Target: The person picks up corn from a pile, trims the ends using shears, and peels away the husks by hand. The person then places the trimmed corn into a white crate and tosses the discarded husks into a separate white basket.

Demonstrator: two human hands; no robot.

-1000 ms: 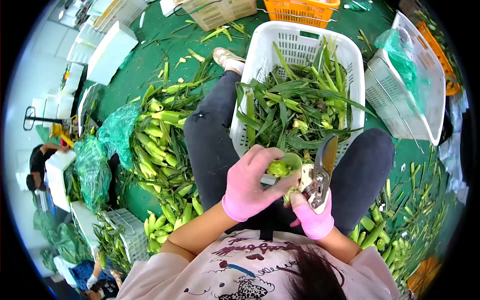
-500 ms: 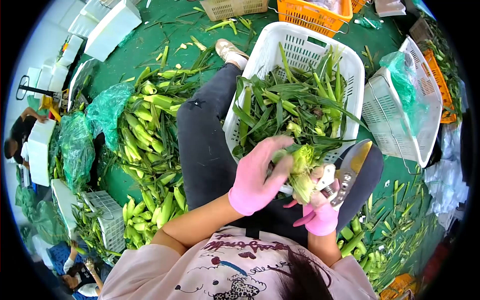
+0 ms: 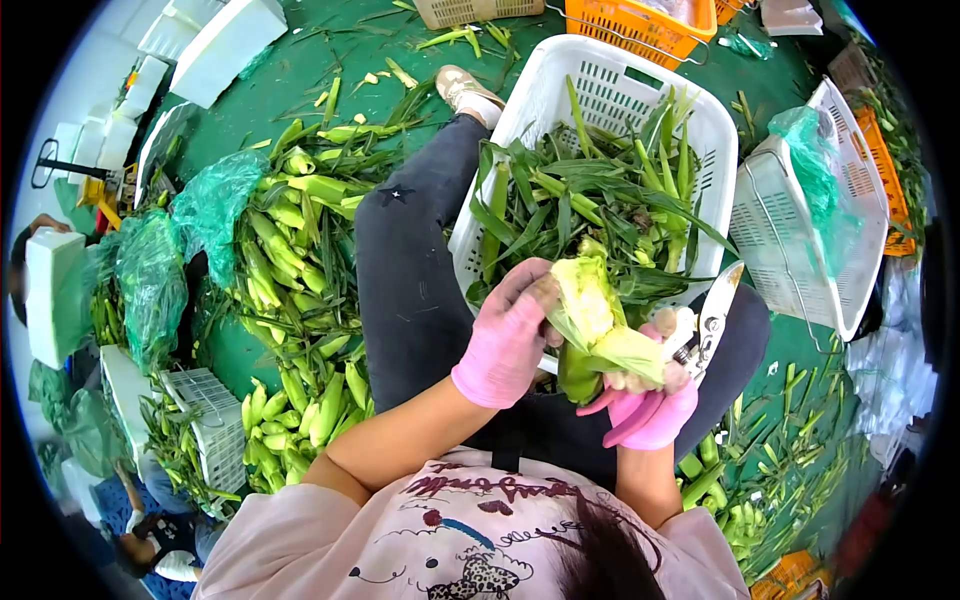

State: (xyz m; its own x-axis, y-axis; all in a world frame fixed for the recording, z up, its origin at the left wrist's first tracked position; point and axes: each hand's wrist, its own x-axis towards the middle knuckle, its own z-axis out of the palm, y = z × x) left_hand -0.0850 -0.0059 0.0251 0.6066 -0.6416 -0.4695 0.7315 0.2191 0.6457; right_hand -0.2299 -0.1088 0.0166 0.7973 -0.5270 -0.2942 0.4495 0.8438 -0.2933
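An ear of corn [image 3: 583, 298] is held over my lap, its pale husk partly folded open and a green part hanging below. My left hand [image 3: 503, 335], in a pink fingerless glove, pinches the ear's left side by the husk. Gloved the same way, my right hand [image 3: 655, 405] holds pruning shears [image 3: 713, 322] with pink handles, the blades pointing up and away to the right. Its fingertips also touch the right side of the ear. Just beyond, a white crate [image 3: 722, 180] between my legs holds green husks and leaves [image 3: 570, 200].
Heaps of corn ears [image 3: 285, 250] lie to the left beside green plastic bags [image 3: 150, 290]. A white crate [image 3: 790, 230] stands at the right, an orange crate [image 3: 640, 30] ahead. Husk scraps litter the green floor [image 3: 350, 60]. Other people are at the far left.
The ear has turned and its husk now lies more open. My left hand has gone from blurred, spread fingers to a pinch on it. The shears' blades have swung upward.
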